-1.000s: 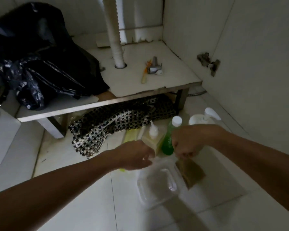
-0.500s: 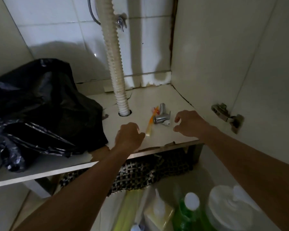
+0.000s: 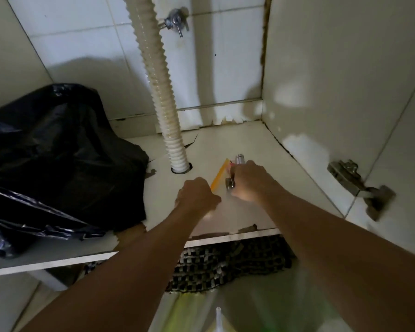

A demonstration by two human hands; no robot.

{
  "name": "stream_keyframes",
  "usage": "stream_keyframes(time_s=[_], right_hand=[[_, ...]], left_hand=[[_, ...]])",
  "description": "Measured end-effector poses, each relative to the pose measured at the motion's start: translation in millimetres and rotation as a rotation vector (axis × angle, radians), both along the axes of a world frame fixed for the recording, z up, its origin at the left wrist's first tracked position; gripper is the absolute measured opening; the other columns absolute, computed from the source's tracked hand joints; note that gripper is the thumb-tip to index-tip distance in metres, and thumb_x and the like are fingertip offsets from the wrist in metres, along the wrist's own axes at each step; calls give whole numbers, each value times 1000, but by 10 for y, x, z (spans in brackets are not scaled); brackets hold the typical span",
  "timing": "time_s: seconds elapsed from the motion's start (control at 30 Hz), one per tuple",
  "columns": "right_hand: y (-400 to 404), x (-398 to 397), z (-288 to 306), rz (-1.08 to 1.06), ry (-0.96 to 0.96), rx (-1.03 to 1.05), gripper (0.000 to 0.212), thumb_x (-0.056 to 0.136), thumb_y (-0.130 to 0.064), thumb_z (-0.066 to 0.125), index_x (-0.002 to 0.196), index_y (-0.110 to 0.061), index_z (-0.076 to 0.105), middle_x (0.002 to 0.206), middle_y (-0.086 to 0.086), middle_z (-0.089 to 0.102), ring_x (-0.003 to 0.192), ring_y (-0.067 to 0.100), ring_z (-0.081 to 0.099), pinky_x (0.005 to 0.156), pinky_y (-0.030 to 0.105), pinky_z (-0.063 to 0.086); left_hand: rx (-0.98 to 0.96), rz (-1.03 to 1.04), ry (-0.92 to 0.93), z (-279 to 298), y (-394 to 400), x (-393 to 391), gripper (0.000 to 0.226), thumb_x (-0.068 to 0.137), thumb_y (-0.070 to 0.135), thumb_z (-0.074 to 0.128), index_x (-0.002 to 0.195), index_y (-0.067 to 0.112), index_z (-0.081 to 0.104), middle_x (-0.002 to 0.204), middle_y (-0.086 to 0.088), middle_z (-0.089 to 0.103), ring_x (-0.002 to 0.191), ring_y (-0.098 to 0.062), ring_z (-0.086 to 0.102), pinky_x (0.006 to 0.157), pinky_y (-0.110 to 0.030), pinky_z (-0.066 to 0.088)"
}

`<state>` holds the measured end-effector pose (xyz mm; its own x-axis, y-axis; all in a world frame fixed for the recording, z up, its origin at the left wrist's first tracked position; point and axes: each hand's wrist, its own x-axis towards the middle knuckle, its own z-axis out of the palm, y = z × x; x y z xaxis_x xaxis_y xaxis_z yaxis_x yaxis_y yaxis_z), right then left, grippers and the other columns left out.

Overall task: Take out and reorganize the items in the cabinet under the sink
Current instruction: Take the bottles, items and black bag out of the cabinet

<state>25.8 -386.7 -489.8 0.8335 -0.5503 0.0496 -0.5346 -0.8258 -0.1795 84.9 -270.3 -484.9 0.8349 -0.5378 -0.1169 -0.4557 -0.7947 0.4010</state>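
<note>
Your right hand was curled over the metal fitting on the cabinet floor, fingers wrapped around it; whether it had left the floor could not be told. Your left hand was closed in a loose fist just left of it, with the lower end of the yellow stick disappearing at its knuckles. The fingers were pressed together, but whether they pinched the stick could not be told.

Judged progress: the removal stage was well advanced but not complete. Beyond your fingertips the floor was bare up to the drain hose. Bottles lay out on the room floor, near your forearms, blurred at the frame's lower edge. Still inside: the fitting, the stick, and the black bag, far left of your left hand. A woven mat lay beneath the cabinet floor. Reorganizing had evidently not begun
</note>
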Motion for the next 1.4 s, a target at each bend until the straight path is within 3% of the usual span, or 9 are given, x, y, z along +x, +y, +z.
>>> stream_keyframes(time_s=[0.17, 0.3, 0.43, 0.7, 0.87, 1.03, 1.13, 1.27, 1.4], right_hand=[[117, -107, 30, -4, -2, -39, 35, 93, -21, 50, 126, -8, 48, 120, 15, 56, 106, 31, 59, 70, 32, 42], [214, -181, 93, -31, 2, 40, 38, 89, -9, 57, 125, -3, 48, 138, 16, 45, 123, 32, 51, 82, 34, 48], [272, -302, 199, -73, -99, 147, 29, 90, -4, 51, 119, -4, 53, 136, 14, 48, 130, 28, 44, 94, 35, 46], [189, -829, 179, -219, -257, 251, 26, 85, -3, 55, 108, -11, 48, 95, 8, 56, 90, 28, 57, 68, 31, 43], [311, -1046, 231, -345, -366, 345, 44, 82, -28, 68, 112, -4, 47, 105, 16, 61, 92, 33, 59, 75, 33, 47], [630, -1156, 453, -394, -385, 382, 45, 75, -19, 73, 114, -3, 57, 108, 15, 66, 101, 30, 63, 80, 31, 49], [927, -1255, 706, -339, -433, 419, 38, 75, -18, 72, 109, -3, 63, 101, 12, 69, 95, 27, 66, 83, 30, 53], [1526, -1543, 1038, -147, -328, 406, 11, 66, -1, 68, 76, -6, 67, 57, 1, 65, 64, 21, 62, 70, 31, 54], [2026, -1890, 1030, -80, -151, 672, 18, 71, 8, 63, 84, -4, 67, 64, 12, 66, 55, 19, 62, 51, 24, 55]], left_hand=[[6, 112, 47, 60, 209, -122, 32, 81, 30, 67, 67, 12, 45, 70, -3, 50, 71, -22, 54, 55, -24, 38], [35, 156, 42, 220, 444, -253, 34, 81, 33, 68, 67, 13, 45, 69, -3, 50, 71, -22, 55, 58, -25, 41], [53, 172, 35, 386, 709, -431, 34, 80, 30, 69, 65, 11, 45, 65, -3, 48, 56, -16, 48, 51, -23, 39], [-71, 181, 124, 436, 1111, -799, 31, 77, 30, 69, 84, 0, 65, 71, -10, 58, 67, -29, 61, 71, -37, 59], [-263, 202, 387, 423, 1529, -1008, 18, 80, 18, 69, 79, 4, 58, 72, -13, 58, 62, -24, 61, 46, -25, 53], [-383, 46, 744, 269, 2169, -1162, 12, 86, 15, 64, 90, 5, 67, 86, -10, 65, 73, -18, 61, 61, -25, 53], [-252, -68, 856, 113, 2476, -1124, 17, 87, 11, 64, 102, 3, 65, 94, -13, 62, 81, -24, 64, 68, -29, 59], [-50, -224, 914, -5, 2720, -1001, 9, 84, 1, 64, 91, 6, 65, 82, -12, 64, 68, -26, 65, 70, -35, 61], [187, -385, 1023, -183, 2945, -981, 14, 84, -3, 61, 84, 10, 62, 70, -7, 66, 62, -23, 66, 69, -35, 60]])
